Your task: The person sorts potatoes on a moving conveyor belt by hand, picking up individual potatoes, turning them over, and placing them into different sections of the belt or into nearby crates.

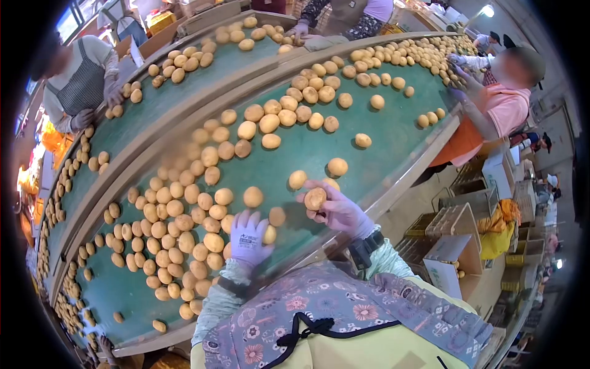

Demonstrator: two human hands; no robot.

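Note:
Many round tan potatoes (176,208) lie on a green conveyor belt (393,138). My left hand (249,237), in a pale purple glove, rests palm down at the right edge of the main cluster, fingers spread and touching potatoes beside it. Raised over the belt near its edge, my right hand (337,209), gloved alike, holds one potato (315,198) with a brownish face between thumb and fingers. Loose potatoes (298,179) lie just past the right hand, and another (277,216) sits between both hands.
A wooden rail (184,104) divides this belt from a second belt (190,83) beyond. Co-workers stand along the far side and at the right, including a person in a pink top (507,107). An open cardboard box (455,264) and crates (452,224) stand at the right.

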